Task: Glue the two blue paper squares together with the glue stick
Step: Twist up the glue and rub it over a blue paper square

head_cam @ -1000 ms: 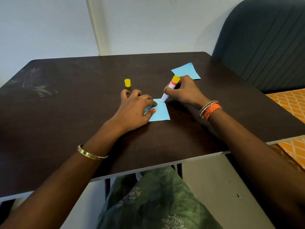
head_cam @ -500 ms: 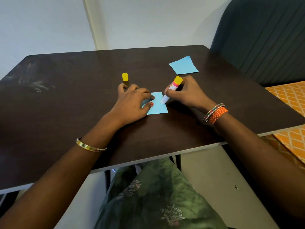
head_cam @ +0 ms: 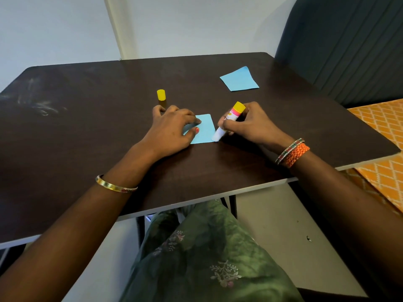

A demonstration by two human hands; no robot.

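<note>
Head view shows the right hand [head_cam: 250, 125] gripping the glue stick [head_cam: 227, 123], spreading glue at the near blue square's [head_cam: 204, 129] corner while left fingers [head_cam: 192, 118] lie flat pinning it; next, fetch the far blue square [head_cam: 239, 79].

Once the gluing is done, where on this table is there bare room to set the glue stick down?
Bare: the table's whole left side beyond the left hand, and the near strip between the forearms. Crowded: the middle, where yellow cap, held-down blue square, right hand with glue stick, and second square cluster.
</note>
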